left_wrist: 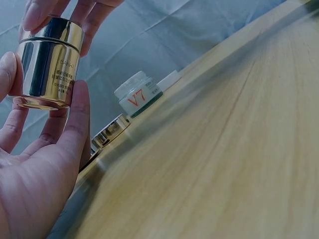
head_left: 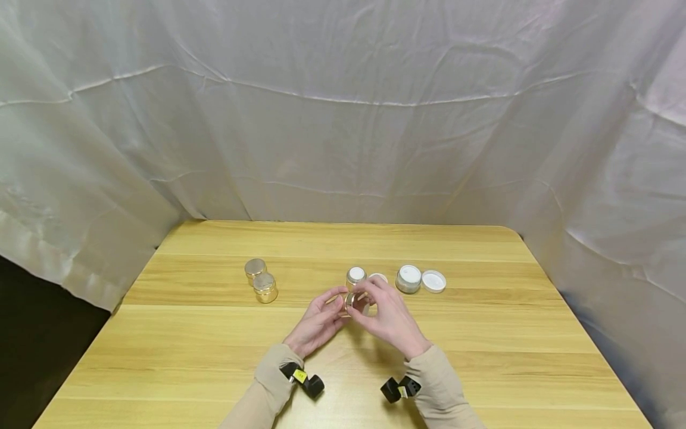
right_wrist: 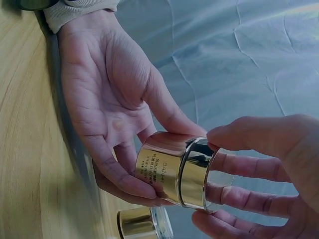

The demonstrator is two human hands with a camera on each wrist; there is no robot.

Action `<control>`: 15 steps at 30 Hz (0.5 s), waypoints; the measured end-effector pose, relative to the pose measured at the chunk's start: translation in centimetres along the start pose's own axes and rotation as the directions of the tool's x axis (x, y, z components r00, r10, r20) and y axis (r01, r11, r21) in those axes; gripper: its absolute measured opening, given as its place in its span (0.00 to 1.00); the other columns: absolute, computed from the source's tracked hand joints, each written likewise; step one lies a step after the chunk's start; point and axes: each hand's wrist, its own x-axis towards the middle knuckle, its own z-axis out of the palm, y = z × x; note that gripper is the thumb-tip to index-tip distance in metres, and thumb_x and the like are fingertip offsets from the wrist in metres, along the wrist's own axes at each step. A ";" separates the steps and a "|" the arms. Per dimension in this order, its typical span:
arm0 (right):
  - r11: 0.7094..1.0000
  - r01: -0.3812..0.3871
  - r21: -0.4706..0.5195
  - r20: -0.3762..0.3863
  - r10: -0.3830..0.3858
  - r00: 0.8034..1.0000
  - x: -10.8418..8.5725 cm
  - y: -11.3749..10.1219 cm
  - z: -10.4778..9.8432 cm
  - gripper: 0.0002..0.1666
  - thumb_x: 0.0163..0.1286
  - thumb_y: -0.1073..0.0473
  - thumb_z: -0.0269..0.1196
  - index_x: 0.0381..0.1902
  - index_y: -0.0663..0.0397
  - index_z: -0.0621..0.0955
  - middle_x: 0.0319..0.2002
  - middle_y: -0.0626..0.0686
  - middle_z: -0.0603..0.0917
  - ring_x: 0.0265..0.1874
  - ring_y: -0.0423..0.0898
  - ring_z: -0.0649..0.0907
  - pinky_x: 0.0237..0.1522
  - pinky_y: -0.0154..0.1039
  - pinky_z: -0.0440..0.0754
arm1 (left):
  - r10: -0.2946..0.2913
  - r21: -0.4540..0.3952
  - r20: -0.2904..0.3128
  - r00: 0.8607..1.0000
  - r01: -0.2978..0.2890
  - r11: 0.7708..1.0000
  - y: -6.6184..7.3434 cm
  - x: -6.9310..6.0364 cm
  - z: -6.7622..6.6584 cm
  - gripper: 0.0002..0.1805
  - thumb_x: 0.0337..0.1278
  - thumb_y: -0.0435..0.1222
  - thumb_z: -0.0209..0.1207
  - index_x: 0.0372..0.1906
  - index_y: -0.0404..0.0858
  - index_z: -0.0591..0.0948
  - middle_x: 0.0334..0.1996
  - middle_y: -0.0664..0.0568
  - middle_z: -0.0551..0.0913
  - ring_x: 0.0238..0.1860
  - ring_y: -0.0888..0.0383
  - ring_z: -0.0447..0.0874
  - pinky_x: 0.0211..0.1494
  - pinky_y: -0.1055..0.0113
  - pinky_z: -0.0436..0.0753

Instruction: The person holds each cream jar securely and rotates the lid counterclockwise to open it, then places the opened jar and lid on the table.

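Note:
A shiny gold cosmetic jar with small printed lettering is held up above the table. My left hand grips its body between thumb and fingers. The right hand pinches the gold lid with thumb and fingertips; the lid sits on the jar, with a thin seam between them. Just behind the hands stands a lidless gold jar with a white top. Beside it lies a gold lid, partly hidden by the right hand in the head view.
Right of the hands stands a jar marked V7 with a white top, its white lid lying alongside. Two closed gold jars stand at the left. A pale curtain hangs behind the wooden table.

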 end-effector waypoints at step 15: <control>0.996 -0.089 0.012 -0.036 0.090 0.995 0.0 0.2 0.2 0.20 0.61 0.53 0.74 0.46 0.58 0.84 0.37 0.55 0.83 0.28 0.48 0.84 0.32 0.38 0.86 | 0.003 0.017 -0.023 1.000 -0.002 1.000 -0.1 0.0 0.1 0.10 0.76 0.36 0.51 0.54 0.48 0.77 0.46 0.57 0.83 0.48 0.64 0.83 0.61 0.70 0.83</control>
